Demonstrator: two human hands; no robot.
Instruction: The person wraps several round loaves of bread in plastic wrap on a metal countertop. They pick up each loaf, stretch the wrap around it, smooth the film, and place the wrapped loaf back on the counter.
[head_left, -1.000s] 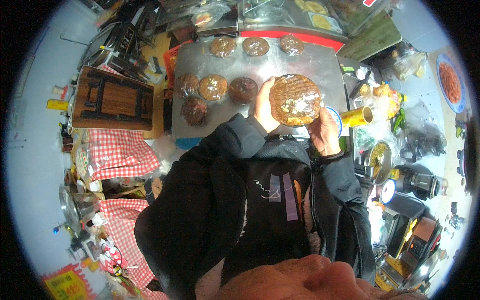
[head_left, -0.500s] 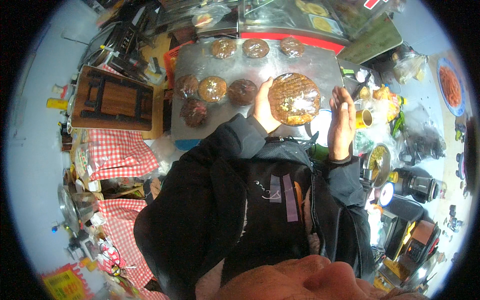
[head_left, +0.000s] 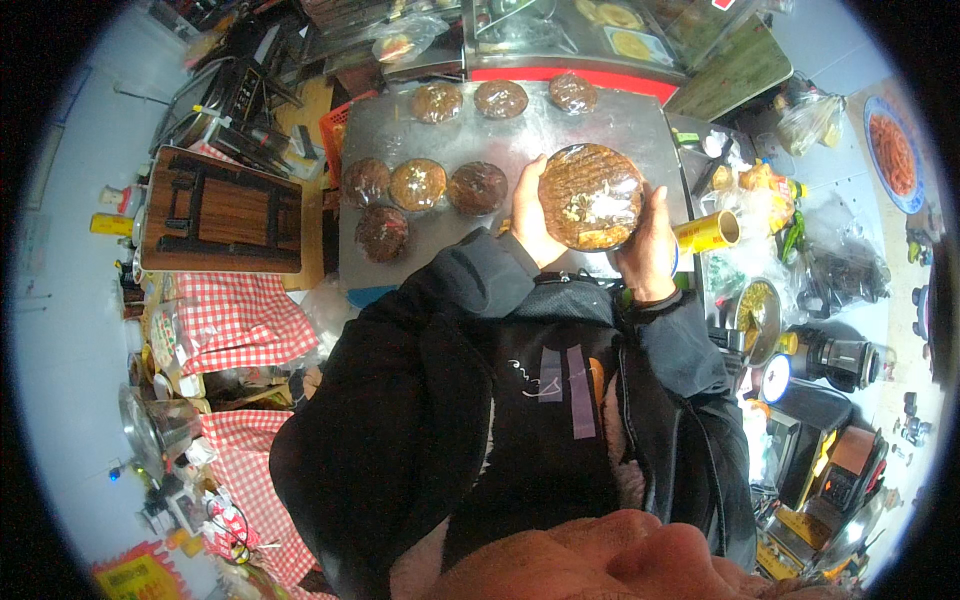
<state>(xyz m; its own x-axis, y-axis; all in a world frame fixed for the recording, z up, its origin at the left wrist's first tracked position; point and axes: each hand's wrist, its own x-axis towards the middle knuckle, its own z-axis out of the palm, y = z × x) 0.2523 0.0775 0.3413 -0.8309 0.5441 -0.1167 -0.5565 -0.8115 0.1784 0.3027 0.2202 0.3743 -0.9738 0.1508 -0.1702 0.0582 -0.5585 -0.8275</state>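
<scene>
A round bowl of brown sliced food under clear plastic film (head_left: 592, 197) is held up in front of my chest. My left hand (head_left: 536, 218) grips its left side, with the thumb up along the rim. On the opposite side my right hand (head_left: 652, 248) presses against the lower right edge, fingers curved round it. The bowl's underside is hidden. Beyond it, on the metal tabletop (head_left: 545, 135), stand several more film-wrapped bowls, among them one with a lighter brown top (head_left: 418, 185) and a darker one (head_left: 478, 188) nearest my left hand.
A yellow cardboard tube (head_left: 710, 232) lies right of my right hand. Further right are a pot of greenish food (head_left: 757, 310) and plastic bags. A folded wooden table (head_left: 225, 210) stands at the left, above a red-checked cloth (head_left: 245, 318). A glass case (head_left: 560, 40) borders the far side.
My right hand has moved left, from apart with fingers extended to touching the bowl's right side. The bowl stays in my left hand. The view has shifted slightly.
</scene>
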